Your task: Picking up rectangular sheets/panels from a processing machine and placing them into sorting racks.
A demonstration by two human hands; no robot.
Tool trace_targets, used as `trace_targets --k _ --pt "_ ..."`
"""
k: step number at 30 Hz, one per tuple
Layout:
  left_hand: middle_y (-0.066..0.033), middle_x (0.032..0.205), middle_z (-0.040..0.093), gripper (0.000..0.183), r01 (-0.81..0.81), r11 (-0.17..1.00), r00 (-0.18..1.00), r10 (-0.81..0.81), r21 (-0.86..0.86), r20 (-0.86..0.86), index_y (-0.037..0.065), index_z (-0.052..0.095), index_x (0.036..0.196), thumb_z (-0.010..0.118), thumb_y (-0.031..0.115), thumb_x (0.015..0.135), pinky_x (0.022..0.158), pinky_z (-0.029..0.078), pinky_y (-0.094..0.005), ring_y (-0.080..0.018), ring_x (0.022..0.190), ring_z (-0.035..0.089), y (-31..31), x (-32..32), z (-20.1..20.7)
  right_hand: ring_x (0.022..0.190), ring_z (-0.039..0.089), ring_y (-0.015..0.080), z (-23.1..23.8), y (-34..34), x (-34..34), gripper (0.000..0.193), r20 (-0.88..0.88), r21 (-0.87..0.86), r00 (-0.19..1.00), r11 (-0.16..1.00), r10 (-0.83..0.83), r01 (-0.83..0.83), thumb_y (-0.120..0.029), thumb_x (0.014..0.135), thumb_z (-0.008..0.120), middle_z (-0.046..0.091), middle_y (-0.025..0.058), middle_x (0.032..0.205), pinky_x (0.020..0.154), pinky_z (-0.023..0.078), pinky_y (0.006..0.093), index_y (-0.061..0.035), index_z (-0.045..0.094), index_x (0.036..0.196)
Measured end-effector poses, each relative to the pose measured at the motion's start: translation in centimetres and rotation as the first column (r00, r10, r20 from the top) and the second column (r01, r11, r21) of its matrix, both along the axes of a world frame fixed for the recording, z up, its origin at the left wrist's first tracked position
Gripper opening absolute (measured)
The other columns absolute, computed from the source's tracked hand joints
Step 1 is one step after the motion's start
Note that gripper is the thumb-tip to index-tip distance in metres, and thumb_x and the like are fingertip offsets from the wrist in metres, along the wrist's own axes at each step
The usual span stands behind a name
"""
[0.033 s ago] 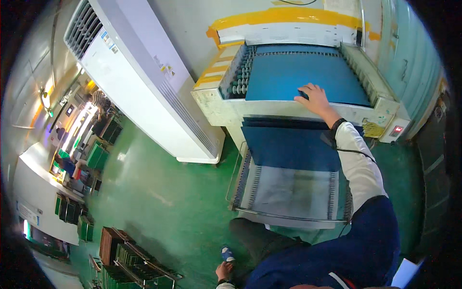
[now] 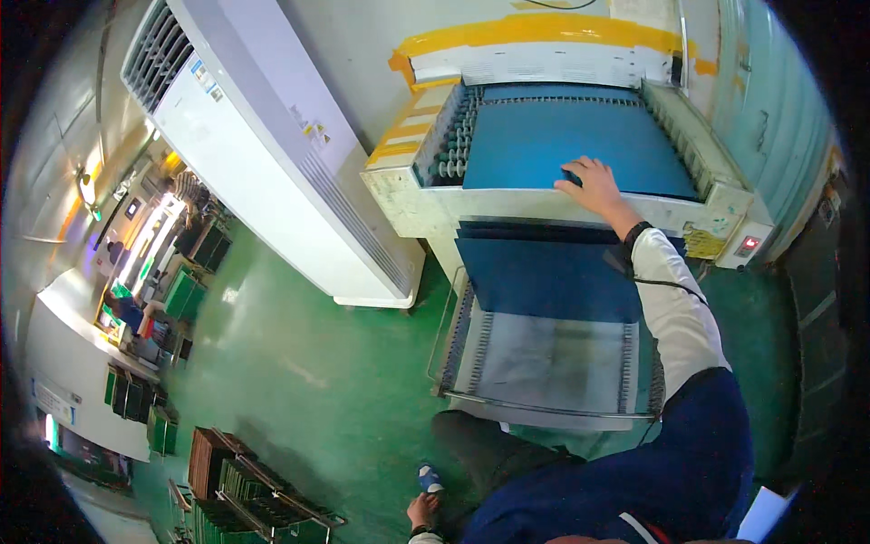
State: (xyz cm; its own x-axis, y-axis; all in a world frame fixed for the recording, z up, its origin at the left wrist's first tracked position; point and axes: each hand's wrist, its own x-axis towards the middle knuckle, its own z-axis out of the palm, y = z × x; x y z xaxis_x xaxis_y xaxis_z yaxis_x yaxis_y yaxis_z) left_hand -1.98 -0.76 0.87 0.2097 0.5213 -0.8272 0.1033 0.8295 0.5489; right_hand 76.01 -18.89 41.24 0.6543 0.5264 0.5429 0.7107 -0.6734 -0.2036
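Right now my right hand lies flat, palm down and fingers spread apart, on the near edge of a large blue sheet. It clamps on nothing; the fingertips simply press on the sheet's surface. That sheet sits on the top deck of a pale conveyor machine in front of me, between two rows of small rollers along its sides. Its long axis seems to run across the machine, left to right, while its far edge points toward the yellow-painted housing at the back. The sheet is smooth, matte, evenly blue and lies level. Below the deck a second blue sheet slopes down toward me onto a wire-framed tray with a grey bed. My left hand hangs low near the green floor; whether its fingers are apart or together I cannot tell. A tall white cabinet unit stands just left of the machine.
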Motion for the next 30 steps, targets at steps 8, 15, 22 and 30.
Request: trace_targets --k 8,15,22,30 --pt "-0.0209 0.085 0.064 0.023 -0.059 0.992 0.998 0.057 0.108 0.026 -0.006 0.052 0.100 0.055 0.014 0.090 0.056 0.056 -0.0379 -0.0323 0.067 0.066 -1.2 0.2 -1.4 0.109 0.051 0.0301 0.3 0.5 1.7 0.047 -0.009 0.017 1.000 0.999 0.028 -0.028 -0.049 0.079 0.063 0.057 0.0087 0.110 0.092 0.040 0.0461 -0.0136 0.065 0.110" --pt "-0.0178 0.083 0.064 0.019 0.157 0.966 0.982 -0.131 0.204 -0.135 -0.004 0.055 0.095 0.054 0.014 0.090 0.056 0.056 -0.0358 -0.0283 0.069 0.066 -1.4 0.0 0.8 0.111 0.051 0.0309 0.7 1.5 2.1 0.045 -0.056 0.014 0.998 1.000 0.026 -0.025 -0.047 0.080 0.063 0.056 0.0098 0.111 0.091 0.041 0.0470 -0.0134 0.065 0.109" --pt "-0.0157 0.082 0.064 0.019 -0.086 0.993 0.996 0.088 0.077 -0.029 -0.001 0.055 0.094 0.057 0.016 0.087 0.057 0.055 -0.0332 -0.0258 0.070 0.066 -2.2 2.1 3.7 0.105 0.054 0.0331 -0.1 1.1 1.0 0.043 0.008 0.044 1.000 0.999 0.025 -0.025 -0.042 0.082 0.062 0.059 0.0120 0.110 0.089 0.043 0.0447 -0.0088 0.063 0.108" --pt "-0.0166 0.083 0.063 0.016 0.008 0.984 0.999 -0.015 0.181 0.040 -0.002 0.053 0.096 0.057 0.012 0.088 0.055 0.055 -0.0369 -0.0304 0.065 0.064 -1.2 -0.9 -0.3 0.108 0.051 0.0339 -3.1 0.8 -10.1 0.037 0.093 0.054 0.944 0.945 0.316 -0.321 -0.028 0.082 0.064 0.058 0.0137 0.112 0.095 0.039 0.0447 -0.0048 0.060 0.110"
